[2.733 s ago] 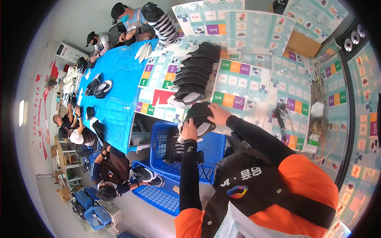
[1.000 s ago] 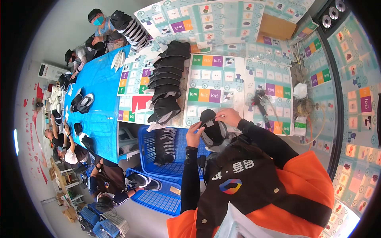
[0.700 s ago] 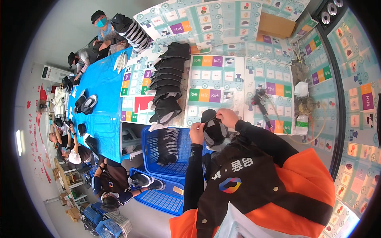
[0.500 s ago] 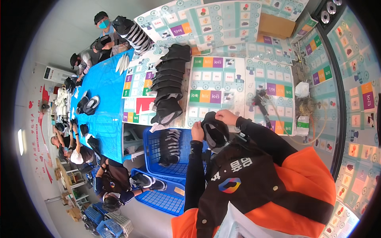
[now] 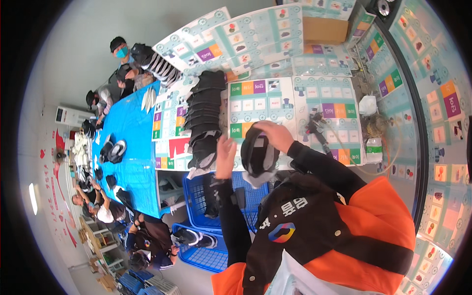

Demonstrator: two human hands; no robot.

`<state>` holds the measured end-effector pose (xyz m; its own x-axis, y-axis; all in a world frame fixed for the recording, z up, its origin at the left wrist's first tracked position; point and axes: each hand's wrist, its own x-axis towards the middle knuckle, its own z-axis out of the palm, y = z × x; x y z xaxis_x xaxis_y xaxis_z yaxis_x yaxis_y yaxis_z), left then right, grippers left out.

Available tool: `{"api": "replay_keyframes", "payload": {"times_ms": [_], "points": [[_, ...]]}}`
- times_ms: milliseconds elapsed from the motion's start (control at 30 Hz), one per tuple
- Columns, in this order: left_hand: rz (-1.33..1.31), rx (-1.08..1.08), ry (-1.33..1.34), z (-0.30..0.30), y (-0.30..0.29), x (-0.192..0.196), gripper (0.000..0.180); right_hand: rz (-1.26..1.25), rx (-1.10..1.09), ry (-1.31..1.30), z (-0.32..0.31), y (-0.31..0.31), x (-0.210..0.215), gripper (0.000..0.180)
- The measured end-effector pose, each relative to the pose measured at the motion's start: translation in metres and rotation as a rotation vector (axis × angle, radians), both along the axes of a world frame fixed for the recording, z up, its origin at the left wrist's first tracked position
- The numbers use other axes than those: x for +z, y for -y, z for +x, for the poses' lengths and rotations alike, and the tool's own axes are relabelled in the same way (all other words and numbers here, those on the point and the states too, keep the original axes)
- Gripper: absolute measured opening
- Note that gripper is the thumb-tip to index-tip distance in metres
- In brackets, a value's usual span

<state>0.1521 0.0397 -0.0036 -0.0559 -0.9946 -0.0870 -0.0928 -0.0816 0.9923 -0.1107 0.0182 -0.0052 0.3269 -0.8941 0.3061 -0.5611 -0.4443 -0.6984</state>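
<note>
My right hand (image 5: 275, 136) grips the top edge of a black shoe upper (image 5: 254, 156) with a grey lining, holding it upright in front of my apron. Its opening faces me, and pale material shows at its lower end. My left hand (image 5: 226, 156) is raised just left of the upper, apart from it, fingers loosely extended and holding nothing. Behind that hand, a long row of nested black shoe uppers (image 5: 202, 105) runs away from me along the table.
A spray gun (image 5: 317, 130) with a thin hose lies on the printed table cover (image 5: 260, 101) at right. Blue baskets (image 5: 194, 196) stand below the table's front edge. To the left is a blue-covered table (image 5: 135, 132) with uppers on it; several people work around it.
My left hand has let go of the upper and moved left. My right hand still holds the upper, now turned more upright. The view has shifted slightly.
</note>
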Motion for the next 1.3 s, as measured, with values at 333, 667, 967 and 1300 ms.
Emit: {"api": "replay_keyframes", "payload": {"times_ms": [333,667,967,1300], "points": [[-0.014,0.096,0.706,-0.05,-0.018,0.055,0.034,0.781,-0.291,0.657,-0.057,-0.02,-0.091,0.041],[-0.342,-0.312,1.042,-0.122,0.029,-0.008,0.04,0.423,-0.747,-0.554,-0.166,-0.044,-0.188,0.067],[-0.331,-0.295,0.965,-0.141,0.044,-0.01,0.034,0.592,-0.591,-0.145,-0.187,-0.033,-0.152,0.019],[-0.364,-0.271,0.99,-0.158,0.049,-0.021,0.033,0.9,-0.399,0.248,-0.126,-0.038,-0.067,0.022]]}}
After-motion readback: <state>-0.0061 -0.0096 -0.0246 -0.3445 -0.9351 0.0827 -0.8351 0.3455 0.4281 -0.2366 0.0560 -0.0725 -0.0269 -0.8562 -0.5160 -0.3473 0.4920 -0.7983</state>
